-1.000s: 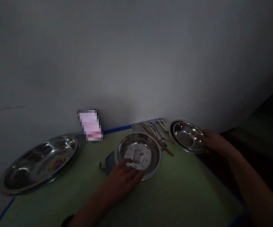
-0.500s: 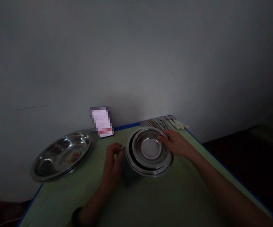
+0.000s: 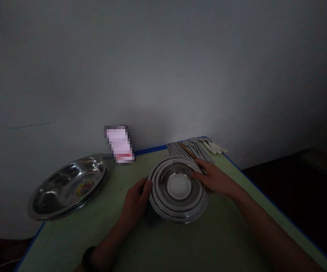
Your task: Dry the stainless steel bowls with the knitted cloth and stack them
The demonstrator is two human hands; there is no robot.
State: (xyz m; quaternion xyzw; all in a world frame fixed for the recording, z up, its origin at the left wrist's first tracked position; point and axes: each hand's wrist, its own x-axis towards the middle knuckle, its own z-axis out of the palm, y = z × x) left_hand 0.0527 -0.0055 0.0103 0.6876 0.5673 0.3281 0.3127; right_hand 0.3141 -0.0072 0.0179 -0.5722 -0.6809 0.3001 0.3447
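We'd label the step as nesting metal bowls; our judgement only. The bowl stack [image 3: 179, 186] sits mid-surface, several rims showing one inside another. Right hand [image 3: 213, 177] pinches the stack's far-right rim, thumb inside the top bowl. Left hand [image 3: 136, 200] is curled at the left rim, thumb against the edge; whether it truly grips, we can't tell. Next move, we think, calls for support from both sides and level rims, so nothing slides or tips.

Surface [image 3: 123, 241]: pale green, blue edging [image 3: 152, 150]. A dark item [image 3: 151, 218] pokes out beneath the stack, too dim to name. Behind the stack we get metal cutlery [image 3: 177, 149], a brown stick-like utensil [image 3: 188, 150] and white-handled utensils [image 3: 214, 147]. Big shiny basins [image 3: 64, 189] at left, sticker [image 3: 84, 187] inside the top one. A phone [image 3: 120, 144], screen pixelated, leans by the grey wall [image 3: 163, 68]. Room's dim; right side nearly black.
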